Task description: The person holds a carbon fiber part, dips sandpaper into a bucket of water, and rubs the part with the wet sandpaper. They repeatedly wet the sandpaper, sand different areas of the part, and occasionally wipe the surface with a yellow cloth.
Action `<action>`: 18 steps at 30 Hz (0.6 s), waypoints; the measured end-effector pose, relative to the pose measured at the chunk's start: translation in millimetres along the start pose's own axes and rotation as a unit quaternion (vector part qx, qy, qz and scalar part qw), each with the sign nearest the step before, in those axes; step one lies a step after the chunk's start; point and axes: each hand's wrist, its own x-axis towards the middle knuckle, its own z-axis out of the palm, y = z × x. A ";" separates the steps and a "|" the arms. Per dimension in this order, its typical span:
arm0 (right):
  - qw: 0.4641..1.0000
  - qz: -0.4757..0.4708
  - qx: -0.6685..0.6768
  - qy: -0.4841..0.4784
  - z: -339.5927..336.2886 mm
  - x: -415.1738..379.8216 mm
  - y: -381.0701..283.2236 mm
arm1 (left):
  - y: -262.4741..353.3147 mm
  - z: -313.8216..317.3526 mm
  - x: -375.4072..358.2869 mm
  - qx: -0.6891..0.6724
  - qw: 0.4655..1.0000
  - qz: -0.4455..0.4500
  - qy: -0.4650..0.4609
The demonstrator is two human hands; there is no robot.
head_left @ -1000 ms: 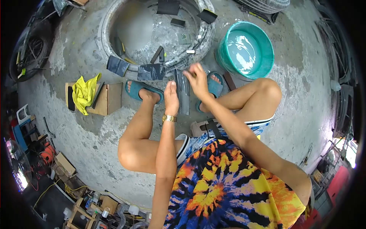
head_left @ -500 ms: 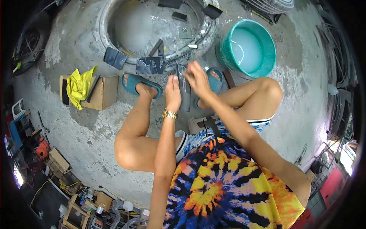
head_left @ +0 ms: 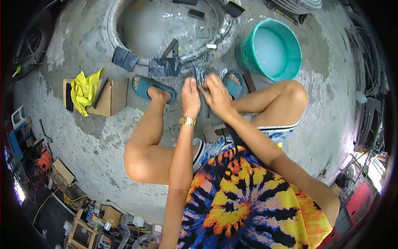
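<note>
A long dark grey piece (head_left: pixel 204 111), wet and shiny near its far end, lies lengthwise between my hands above the floor. My left hand (head_left: pixel 191 98), with a gold watch (head_left: pixel 187 120) at the wrist, is closed along its left edge. Over its right side, my right hand (head_left: pixel 217 96) is bent with curled fingers, slightly blurred. What those fingers hold, if anything, is hidden. Just beyond my hands, a dark wet sheet (head_left: pixel 164 67) rests against the rim of a whitish round basin (head_left: pixel 108 31).
A teal bucket (head_left: pixel 247 50) of cloudy water stands at the right. On the left, a yellow cloth (head_left: pixel 85 91) drapes over a wooden box (head_left: pixel 118 97). Dark flat pieces, including one sheet (head_left: pixel 124 59), lie around the basin. Tools and wooden frames (head_left: pixel 78 232) crowd the lower left.
My right hand has moved back toward me and lower along the grey piece. My left hand has shifted slightly to the right. The view has tilted a little.
</note>
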 end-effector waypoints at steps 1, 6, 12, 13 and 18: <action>1.000 -0.007 -0.003 0.007 4.9 8.7 8.7 | 4.9 -1.4 -1.1 0.016 1.000 0.005 -0.002; 1.000 0.001 -0.015 0.026 3.8 -4.6 6.9 | -2.8 -5.1 3.2 -0.001 1.000 -0.002 -0.031; 0.999 -0.034 -0.042 -0.002 6.6 30.7 19.8 | 2.5 -6.9 0.4 -0.002 1.000 0.003 -0.030; 0.999 -0.035 -0.042 0.002 -1.4 35.2 16.9 | 0.4 -9.5 0.6 0.006 1.000 0.003 -0.028; 0.961 0.155 0.227 0.026 -69.3 53.4 18.5 | 10.7 -16.1 -1.3 -0.070 0.997 0.018 0.000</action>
